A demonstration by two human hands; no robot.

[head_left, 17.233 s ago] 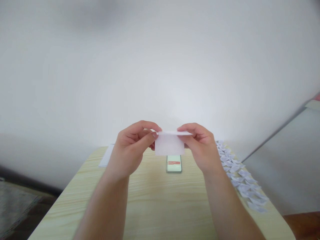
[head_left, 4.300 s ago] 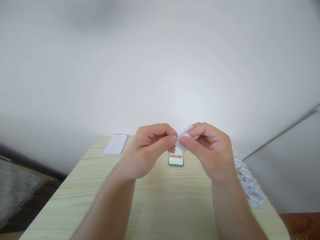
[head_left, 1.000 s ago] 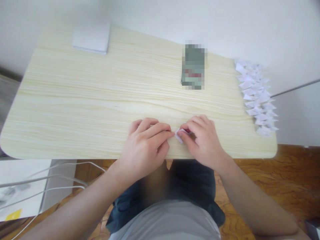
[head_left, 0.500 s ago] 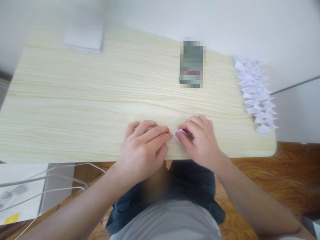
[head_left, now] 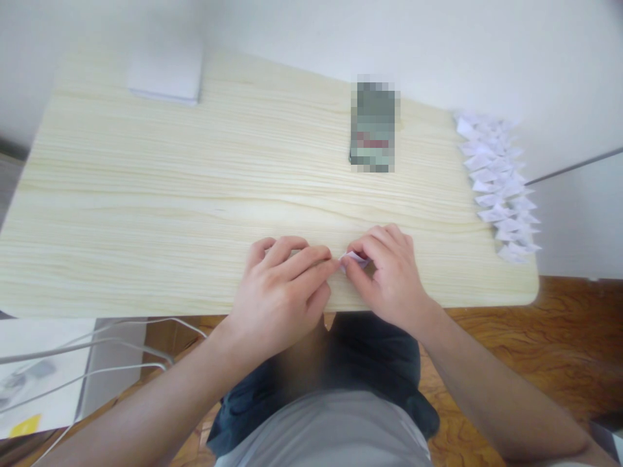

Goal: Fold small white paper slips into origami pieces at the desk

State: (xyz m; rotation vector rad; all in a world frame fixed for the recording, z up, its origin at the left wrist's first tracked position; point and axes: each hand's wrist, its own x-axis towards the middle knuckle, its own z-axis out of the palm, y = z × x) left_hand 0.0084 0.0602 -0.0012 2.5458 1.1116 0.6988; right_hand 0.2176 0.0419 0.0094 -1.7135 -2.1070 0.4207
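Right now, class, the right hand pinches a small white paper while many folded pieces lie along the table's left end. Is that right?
No: the folded pieces lie along the right end of the table, as the head view shows. The right hand does pinch a small white paper.

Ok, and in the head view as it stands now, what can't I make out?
All in the head view:
Small paper: partly covered by the right hand, full shape hidden.
Left hand: whether it touches that paper is too small to tell.
Phone: screen pixelated.
Paper stack: far edge blurred.
Folded papers: overlapping, no sure count.
White box: cut off by the left edge.
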